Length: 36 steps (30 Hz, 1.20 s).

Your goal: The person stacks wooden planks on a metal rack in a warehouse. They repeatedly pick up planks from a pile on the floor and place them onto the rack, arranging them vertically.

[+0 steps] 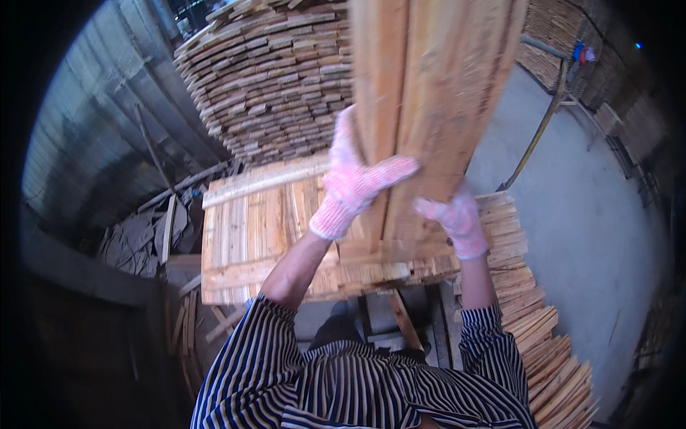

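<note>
Your left hand (354,182), in a pink knitted glove, is clamped on the near edge of a bundle of long wooden boards (429,93), thumb stretched across the front face and the other fingers wrapped round the left side. Your right hand (451,218), gloved the same way, sits lower and to the right of the left one, pressed against the bundle's lower right edge with the fingers curled around it. The bundle stands tilted upward from both hands and runs out past the top of the view. Just beneath your hands lies a flat layer of pale planks on a low bench (250,236), with one loose batten (264,182) lying across its far end, just left of your left hand. Below and to the right of your right hand a staggered row of stacked boards (543,343) steps down toward you. Beyond your left hand rises a tall pile of thin grey-brown slats (271,79). Well to the right of your right hand a long bent pole (536,136) slants over the grey concrete floor (586,229).
</note>
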Motion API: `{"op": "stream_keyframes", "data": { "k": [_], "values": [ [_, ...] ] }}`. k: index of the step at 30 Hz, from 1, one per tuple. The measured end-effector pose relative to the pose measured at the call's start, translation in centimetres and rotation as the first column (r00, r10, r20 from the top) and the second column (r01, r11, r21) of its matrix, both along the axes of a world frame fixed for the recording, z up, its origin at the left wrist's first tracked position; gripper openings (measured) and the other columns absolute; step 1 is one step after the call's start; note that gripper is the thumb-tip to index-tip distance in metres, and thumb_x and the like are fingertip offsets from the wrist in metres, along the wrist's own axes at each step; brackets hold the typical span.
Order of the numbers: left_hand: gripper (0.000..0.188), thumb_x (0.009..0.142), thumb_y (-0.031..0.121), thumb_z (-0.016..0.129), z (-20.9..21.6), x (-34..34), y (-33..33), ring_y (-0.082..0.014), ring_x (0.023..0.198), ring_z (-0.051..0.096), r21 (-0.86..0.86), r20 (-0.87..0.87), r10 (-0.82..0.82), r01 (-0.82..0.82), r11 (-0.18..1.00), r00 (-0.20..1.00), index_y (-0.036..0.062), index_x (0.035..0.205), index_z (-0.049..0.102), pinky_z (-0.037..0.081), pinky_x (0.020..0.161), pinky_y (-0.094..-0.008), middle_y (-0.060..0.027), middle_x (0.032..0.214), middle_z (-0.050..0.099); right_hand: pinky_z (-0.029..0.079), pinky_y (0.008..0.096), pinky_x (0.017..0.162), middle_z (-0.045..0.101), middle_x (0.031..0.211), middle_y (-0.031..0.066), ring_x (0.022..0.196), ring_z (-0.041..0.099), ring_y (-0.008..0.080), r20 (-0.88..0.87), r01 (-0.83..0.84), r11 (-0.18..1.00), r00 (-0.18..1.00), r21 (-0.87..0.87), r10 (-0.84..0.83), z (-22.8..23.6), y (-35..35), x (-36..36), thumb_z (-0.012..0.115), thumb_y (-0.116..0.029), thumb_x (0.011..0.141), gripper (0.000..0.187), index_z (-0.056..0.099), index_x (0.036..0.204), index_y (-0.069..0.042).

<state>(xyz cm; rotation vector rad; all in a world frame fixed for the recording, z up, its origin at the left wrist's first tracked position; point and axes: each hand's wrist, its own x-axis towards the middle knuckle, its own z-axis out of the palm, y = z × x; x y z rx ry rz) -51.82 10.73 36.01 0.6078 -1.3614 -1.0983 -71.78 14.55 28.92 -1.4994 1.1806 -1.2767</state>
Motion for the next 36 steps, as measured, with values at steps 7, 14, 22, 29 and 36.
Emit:
{"op": "stream_keyframes", "data": {
  "k": [7, 14, 22, 29, 36],
  "values": [
    [0.127, 0.059, 0.045, 0.099, -13.7, 13.3, -10.3, -0.0307, 0.131, 0.052, -0.086, 0.495, -0.003, 0.053, 0.995, 0.869, 0.0008, 0.152, 0.024, 0.043, 0.113, -0.0449, -0.0202, 0.144, 0.049, 0.046, 0.0388, 0.110, 0.061, 0.140, 0.0134, 0.130, 0.056, 0.0268, -0.153, -0.259, 0.965, 0.952, 0.050, 0.264, -5.7, -11.1, 8.9, 0.098, -0.033, 0.066, 0.103, 0.043, 0.148, -0.002],
    [0.134, 0.059, 0.036, 0.102, -19.7, 16.6, -13.9, -0.0273, 0.136, 0.047, 0.149, 0.366, -0.195, 0.150, 0.977, 0.910, 0.0027, 0.156, 0.016, 0.042, 0.115, -0.0413, -0.0163, 0.151, 0.043, 0.044, 0.0367, 0.112, 0.058, 0.142, 0.0147, 0.131, 0.055, 0.0279, -0.017, -0.177, 0.984, 0.984, 0.027, 0.178, -7.8, -14.3, 12.3, 0.095, -0.038, 0.068, 0.109, 0.036, 0.153, 0.000],
    [0.104, 0.074, 0.020, 0.094, -7.2, 17.5, -11.0, -0.0256, 0.112, 0.067, 0.447, -0.030, -0.135, 0.134, 0.884, 0.990, -0.0028, 0.150, 0.027, 0.059, 0.093, -0.0365, -0.0185, 0.127, 0.064, 0.047, 0.0380, 0.111, 0.058, 0.144, 0.0161, 0.133, 0.054, 0.0233, 0.249, -0.367, 0.930, 0.904, 0.027, 0.349, -4.3, -18.4, 13.2, 0.065, -0.047, 0.096, 0.080, 0.038, 0.154, 0.001],
    [0.081, 0.083, 0.023, 0.085, -18.1, 23.1, -10.9, -0.0245, 0.105, 0.069, 0.694, -0.125, -0.157, 0.199, 0.692, 0.980, -0.0101, 0.142, 0.041, 0.058, 0.092, -0.0365, -0.0157, 0.123, 0.067, 0.039, 0.0359, 0.117, 0.057, 0.147, 0.0149, 0.138, 0.050, 0.0228, 0.326, -0.345, 0.854, 0.919, 0.390, 0.222, -12.3, -18.3, 17.8, 0.066, -0.046, 0.097, 0.069, 0.053, 0.145, 0.002],
    [0.025, 0.104, 0.007, 0.050, -33.5, 34.3, -10.6, -0.0254, 0.098, 0.070, 0.020, 0.958, -0.041, -0.078, 0.997, -0.283, 0.0037, 0.128, 0.053, 0.052, 0.091, -0.0448, -0.0149, 0.106, 0.072, 0.044, 0.0422, 0.111, 0.055, 0.146, 0.0234, 0.133, 0.055, 0.0369, -0.553, 0.343, 0.781, 0.833, 0.522, 0.004, -19.6, -17.5, 14.0, 0.074, -0.057, 0.084, 0.094, 0.039, 0.155, -0.006]
  ]
}}
